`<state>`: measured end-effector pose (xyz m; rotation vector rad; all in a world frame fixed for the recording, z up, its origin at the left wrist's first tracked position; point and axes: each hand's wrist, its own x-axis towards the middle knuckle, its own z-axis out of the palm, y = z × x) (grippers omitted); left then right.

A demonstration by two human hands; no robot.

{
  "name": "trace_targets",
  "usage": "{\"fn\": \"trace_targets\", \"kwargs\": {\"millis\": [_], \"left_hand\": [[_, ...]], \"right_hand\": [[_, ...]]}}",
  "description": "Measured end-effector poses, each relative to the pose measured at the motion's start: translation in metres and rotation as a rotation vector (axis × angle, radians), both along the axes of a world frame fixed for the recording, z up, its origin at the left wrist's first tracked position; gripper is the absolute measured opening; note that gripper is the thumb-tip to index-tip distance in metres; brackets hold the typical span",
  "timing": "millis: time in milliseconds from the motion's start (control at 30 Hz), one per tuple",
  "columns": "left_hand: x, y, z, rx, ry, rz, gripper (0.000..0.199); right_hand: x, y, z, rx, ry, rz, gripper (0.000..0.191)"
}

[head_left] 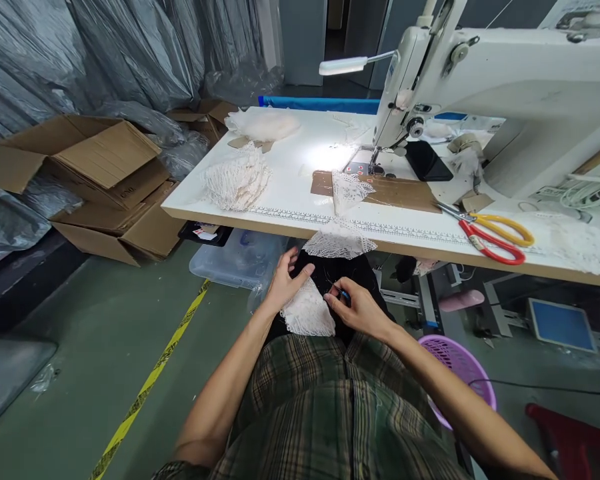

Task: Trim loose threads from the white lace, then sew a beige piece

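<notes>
Two bare hands work low over the lap, and we start there. The right hand (354,305) is closed, fingers curled about a small blue tool (346,295) mostly hidden in the grip; we note its tip beside the lace piece (309,310), which lies across the black trousers (375,287). The left hand (286,285) sits over the lace piece's upper left edge, thumb and forefinger spread apart; we cannot tell whether its palm side pinches any cloth. Just beyond the hands we see a second lace piece (341,241) drooping over the front edge of the white table (290,183), then a third lace piece (350,192) lying across a brown strip (410,195). Whether these are joined, we cannot say. A printed ruler (410,232) runs along the near edge. Left on the tabletop we record a lace pile (237,179), with a pale soft bundle (267,125) behind it. To the right: scissors (497,235) with red and yellow handles, a black phone (429,160), and the sewing machine (525,60), its lamp-lit needle area behind the strip. Farther out, we log a purple basket (457,367) on the floor at right and open cardboard boxes (113,167) at left.
</notes>
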<state>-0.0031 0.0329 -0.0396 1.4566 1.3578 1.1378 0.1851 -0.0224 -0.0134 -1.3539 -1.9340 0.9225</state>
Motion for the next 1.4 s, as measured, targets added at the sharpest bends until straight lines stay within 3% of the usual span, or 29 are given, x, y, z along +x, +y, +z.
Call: {"fn": "trace_targets", "kwargs": {"millis": [133,267,367,433,500,567,633,667,733,833,933,1033,1133,1233,1400], "left_hand": [[0.011,0.015,0.018,0.048,-0.143,-0.02,0.038],[0.021,-0.008,0.033,0.221,0.142,-0.102,0.02],[0.026,-0.033,0.036,0.419,0.352,-0.302,0.017],[0.027,-0.043,0.038,0.497,0.405,-0.423,0.016],[0.023,-0.045,0.04,0.524,0.392,-0.404,0.011],[0.017,-0.039,0.044,0.514,0.315,-0.254,0.025],[0.01,-0.03,0.046,0.464,0.204,-0.139,0.043],[0.008,-0.025,0.047,0.418,0.142,-0.145,0.047],[0.007,-0.018,0.046,0.266,-0.021,-0.28,0.049],[0.011,-0.019,0.042,-0.088,-0.357,-0.559,0.055],[0.014,-0.027,0.04,-0.329,-0.575,-0.639,0.045],[0.011,-0.033,0.042,-0.386,-0.586,-0.516,0.028],[0.005,-0.035,0.045,-0.424,-0.509,-0.417,0.025],[0.003,-0.037,0.046,-0.429,-0.446,-0.384,0.028],[0.004,-0.038,0.046,-0.396,-0.413,-0.351,0.027]], "right_hand": [[0.002,0.008,0.025,0.057,0.126,-0.042,0.016],[0.001,0.017,0.032,0.077,0.242,-0.193,0.027],[-0.001,0.022,0.029,0.075,0.271,-0.288,0.035],[-0.001,0.023,0.028,0.104,0.242,-0.332,0.03],[-0.001,0.021,0.028,0.117,0.22,-0.319,0.026],[0.0,0.015,0.029,0.101,0.221,-0.233,0.024],[0.0,0.008,0.032,0.077,0.231,-0.109,0.021],[-0.001,0.004,0.033,0.067,0.237,-0.043,0.02],[-0.003,-0.005,0.034,0.051,0.249,0.08,0.017],[-0.005,-0.015,0.033,0.051,0.259,0.174,0.014],[-0.003,-0.019,0.031,0.026,0.246,0.188,0.014],[0.005,-0.016,0.028,-0.055,0.238,0.214,0.02],[0.012,-0.007,0.022,-0.145,0.248,0.154,0.037],[0.013,0.003,0.015,-0.199,0.226,0.08,0.053],[0.003,0.017,0.014,-0.155,0.184,0.163,0.053]]}}
